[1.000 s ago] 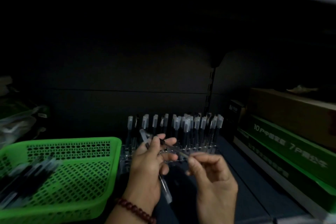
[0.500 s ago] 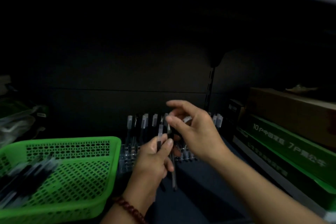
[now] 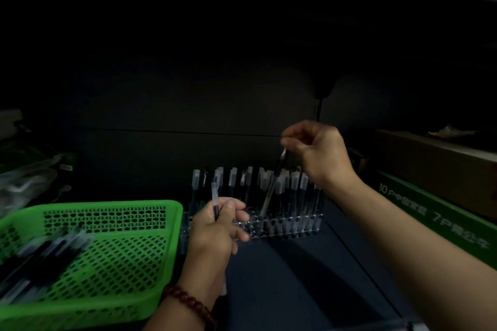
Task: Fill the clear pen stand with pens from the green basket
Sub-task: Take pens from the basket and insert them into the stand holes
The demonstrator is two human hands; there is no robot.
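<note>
Fingertips (image 3: 291,140) of the right hand (image 3: 320,150) pinch a tilted pen (image 3: 269,196) at the stand (image 3: 285,226); left hand (image 3: 215,231) grips a spare (image 3: 214,196). Insertion step: next, straighten and seat it.

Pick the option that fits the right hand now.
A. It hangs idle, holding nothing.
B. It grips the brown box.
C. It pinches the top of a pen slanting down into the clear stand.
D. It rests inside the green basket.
C: the right hand pinches the top of the slanted pen, whose lower end meets the clear pen stand; the left hand grips a second pen.
</note>
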